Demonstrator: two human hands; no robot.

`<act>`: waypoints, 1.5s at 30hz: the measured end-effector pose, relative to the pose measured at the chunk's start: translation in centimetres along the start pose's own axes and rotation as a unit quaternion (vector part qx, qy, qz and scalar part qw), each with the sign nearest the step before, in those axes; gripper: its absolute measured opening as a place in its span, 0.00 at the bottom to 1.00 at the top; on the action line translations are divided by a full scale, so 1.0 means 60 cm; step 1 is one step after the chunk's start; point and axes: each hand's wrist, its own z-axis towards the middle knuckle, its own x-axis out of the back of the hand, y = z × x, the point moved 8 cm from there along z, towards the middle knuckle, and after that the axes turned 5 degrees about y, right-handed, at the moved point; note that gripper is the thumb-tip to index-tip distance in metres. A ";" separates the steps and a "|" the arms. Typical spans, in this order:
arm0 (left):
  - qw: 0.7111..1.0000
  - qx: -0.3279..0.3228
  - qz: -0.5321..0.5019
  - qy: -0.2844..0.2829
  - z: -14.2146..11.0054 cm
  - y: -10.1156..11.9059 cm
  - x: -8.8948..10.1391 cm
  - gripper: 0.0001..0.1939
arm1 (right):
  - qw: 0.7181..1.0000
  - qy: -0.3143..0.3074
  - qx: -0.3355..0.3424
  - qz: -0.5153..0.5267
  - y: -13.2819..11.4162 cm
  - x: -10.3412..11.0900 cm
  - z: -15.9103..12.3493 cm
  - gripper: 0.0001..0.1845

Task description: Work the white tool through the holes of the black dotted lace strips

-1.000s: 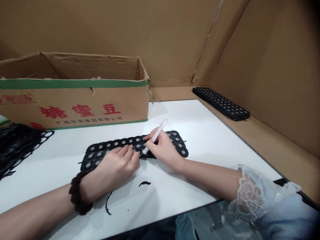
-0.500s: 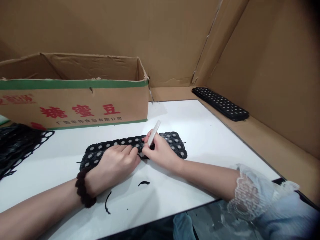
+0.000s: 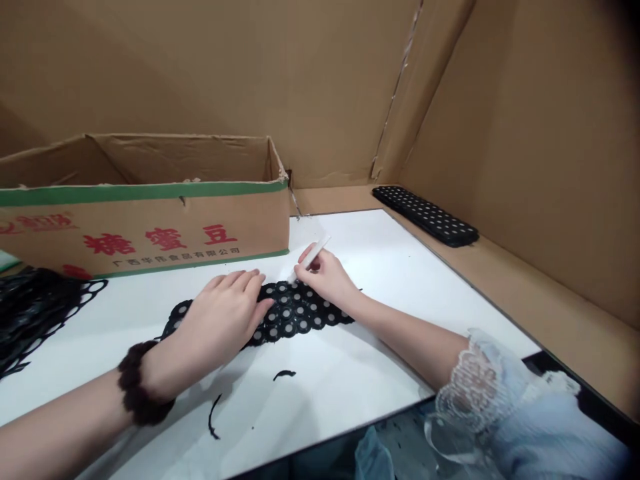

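Observation:
A flat black pad with rows of pale round dots [image 3: 287,313] lies on the white tabletop in front of me. My left hand [image 3: 225,310] rests flat over its left part, fingers stretched out and thumb apart. In my right hand [image 3: 327,273] is a slim whitish stick-like tool [image 3: 316,251], held like a pen. Its lower end meets the pad's far edge; the tip is too small to make out. Under my hands, parts of the pad's left and right ends are hidden.
An open cardboard box [image 3: 200,220] with red lettering stands at the back left. Beside it lies a heap of black cut-out netting [image 3: 40,313]. Similar dotted black pads [image 3: 425,217] are stacked at the back right. Two curved black scraps [image 3: 285,375] lie on the tabletop [image 3: 360,387] nearer me.
My left hand has opened from a curled grip and lies flatter on the pad. My right hand has shifted with the tool to the pad's far edge. The view has tilted slightly.

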 end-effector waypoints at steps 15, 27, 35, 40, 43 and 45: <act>0.968 0.095 -0.231 0.016 0.031 -0.027 -0.070 0.07 | 0.983 -0.184 0.005 -0.010 0.005 -0.037 -0.005 0.07; 0.924 0.199 -0.321 -0.066 0.033 -0.039 -0.083 0.08 | 0.971 -0.236 -0.011 0.041 -0.005 -0.037 -0.015 0.08; 0.925 0.203 -0.307 -0.092 0.033 -0.029 -0.078 0.08 | 0.977 -0.210 0.004 0.042 -0.003 -0.032 -0.019 0.08; 0.917 0.206 -0.324 -0.111 0.024 -0.023 -0.076 0.07 | 0.977 -0.208 0.020 0.046 -0.004 -0.029 -0.021 0.09; 0.914 0.208 -0.330 -0.116 0.023 -0.024 -0.078 0.06 | 0.976 -0.209 0.035 0.049 -0.007 -0.029 -0.022 0.09; 0.913 0.204 -0.334 -0.111 0.023 -0.025 -0.080 0.06 | 0.975 -0.210 0.047 0.055 -0.011 -0.029 -0.023 0.09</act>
